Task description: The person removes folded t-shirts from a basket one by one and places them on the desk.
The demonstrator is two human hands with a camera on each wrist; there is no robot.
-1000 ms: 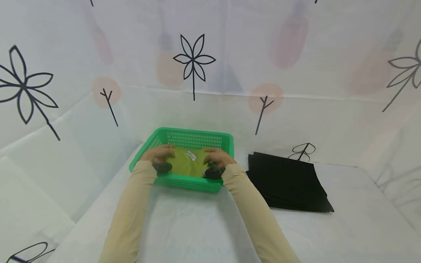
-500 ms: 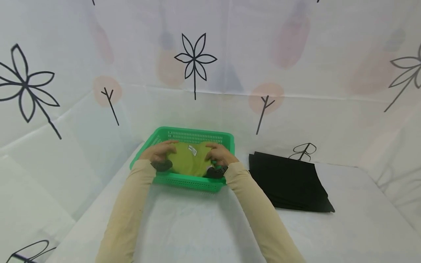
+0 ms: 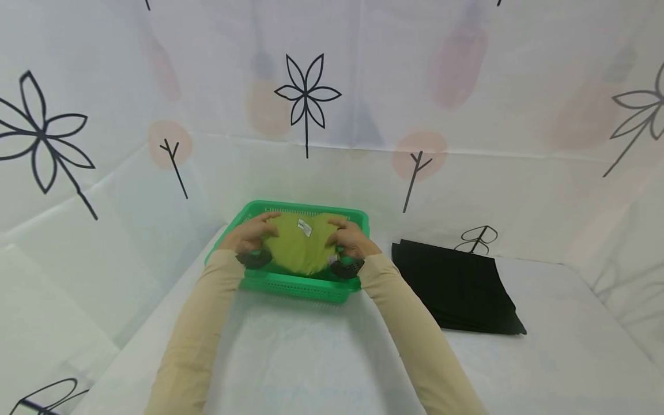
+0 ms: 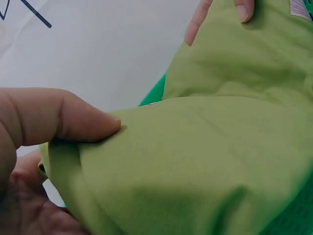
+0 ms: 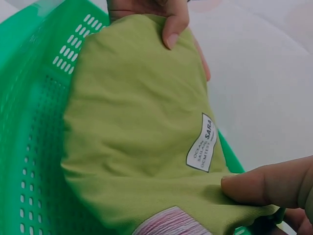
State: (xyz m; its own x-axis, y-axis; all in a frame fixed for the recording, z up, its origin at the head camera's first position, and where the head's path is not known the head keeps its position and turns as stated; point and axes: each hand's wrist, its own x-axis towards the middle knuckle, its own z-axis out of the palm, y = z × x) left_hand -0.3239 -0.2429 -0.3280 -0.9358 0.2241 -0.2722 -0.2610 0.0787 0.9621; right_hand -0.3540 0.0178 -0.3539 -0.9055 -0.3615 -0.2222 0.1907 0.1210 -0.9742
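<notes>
A folded yellow-green garment [image 3: 298, 248] spans the gap between my hands, over the green plastic basket [image 3: 295, 286]. Its left edge is pinched by my left hand [image 3: 252, 232], thumb on top in the left wrist view. My right hand [image 3: 354, 239] grips the opposite edge, its thumb pressing the cloth in the right wrist view. A white label [image 5: 203, 144] with black lettering lies near the garment's far edge. A pink striped patch [image 5: 171, 223] shows near my right hand. The cloth sags in the middle; whether it touches the basket floor is hidden.
Right of the basket, a flat stack of black folded cloth [image 3: 451, 288] lies on the white table [image 3: 290, 357]. A white printed sheet [image 3: 332, 173] stands behind as a backdrop and also at the sides.
Both hands have lifted the garment and moved it slightly up and away from the basket's front rim. Its label has risen too. The basket and black stack stay put.
</notes>
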